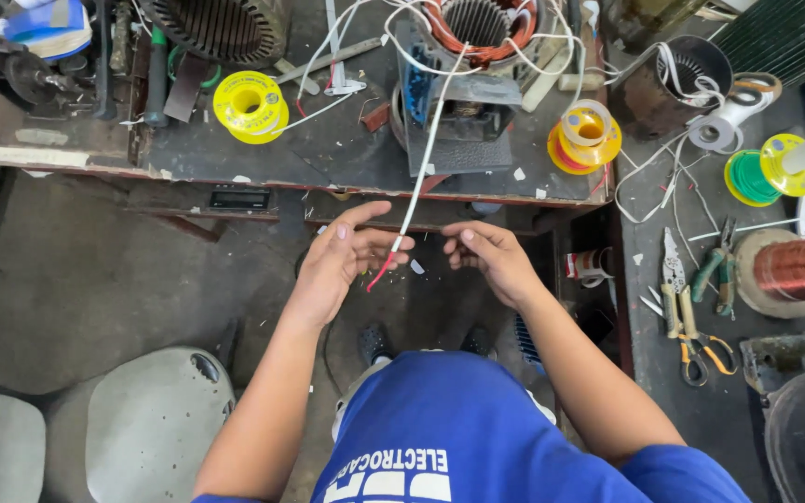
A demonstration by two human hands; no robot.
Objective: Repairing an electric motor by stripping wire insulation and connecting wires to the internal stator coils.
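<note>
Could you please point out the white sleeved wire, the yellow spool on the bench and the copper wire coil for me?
white sleeved wire (pixel 424 168): head view, mid-length of the sleeve.
yellow spool (pixel 250 106): head view, top flange.
copper wire coil (pixel 803 267): head view, wound copper side.

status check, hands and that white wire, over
Left hand pinching white wire near its red tip. Right hand beside it, off the wire. Wire runs up to stator. Nothing in the way.
</note>
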